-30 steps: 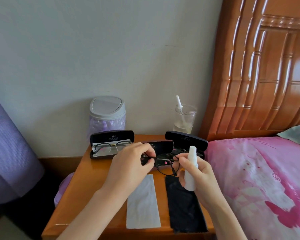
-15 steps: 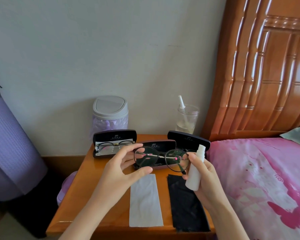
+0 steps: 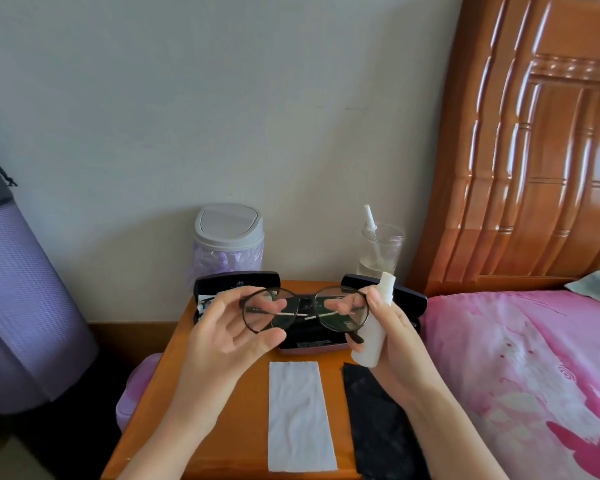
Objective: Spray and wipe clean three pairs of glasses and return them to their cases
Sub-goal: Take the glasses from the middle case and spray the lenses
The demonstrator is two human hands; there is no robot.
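One glasses frame (image 3: 306,308), long axis left-right, bottle (image 3: 373,337) nozzle up

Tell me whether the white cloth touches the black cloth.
Apart. The head view shows a strip of bare wooden nightstand between the white cloth and the black cloth.

On my feed I work with two bare hands. My left hand (image 3: 229,329) is slim, with long, narrow fingers (image 3: 230,299) that taper toward the tips; my right hand (image 3: 395,348) matches it in build. Both wrists (image 3: 205,377) are slender and run straight into bare forearms, the left forearm (image 3: 174,422) and the right forearm (image 3: 454,433), smooth and uncovered as far as my view carries them. Fine detail such as the nails is too small for me to judge from here.
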